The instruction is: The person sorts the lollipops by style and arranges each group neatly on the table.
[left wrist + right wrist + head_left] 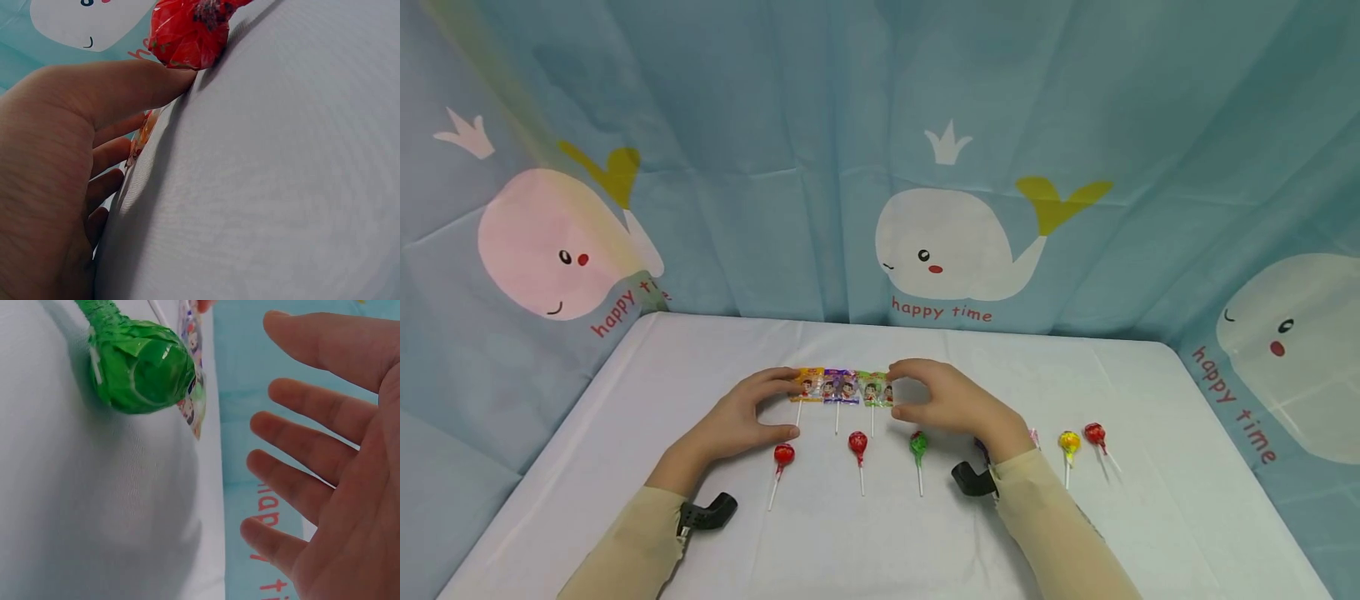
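Three flat-wrapped lollipops lie side by side in a row on the white table: an orange one (809, 385), a purple one (841, 387) and a green one (876, 389), sticks toward me. At the row's left end, the fingertips of my left hand (741, 417) overlap the orange wrapper, thumb spread apart. My right hand (951, 400) is at the opposite end, its fingertips by the green wrapper's edge. In the right wrist view its fingers are spread, holding nothing. Closer to me lie a red ball lollipop (190, 34), a second red one (857, 442) and a green one (147, 369).
Right of my right wrist lie a yellow lollipop (1069, 442) and another red lollipop (1094, 433). A pink wrapper (1034, 437) is mostly hidden behind that wrist. Black wrist devices (709, 511) protrude from both sleeves. A blue whale-print curtain (820, 167) hangs behind the table (820, 550).
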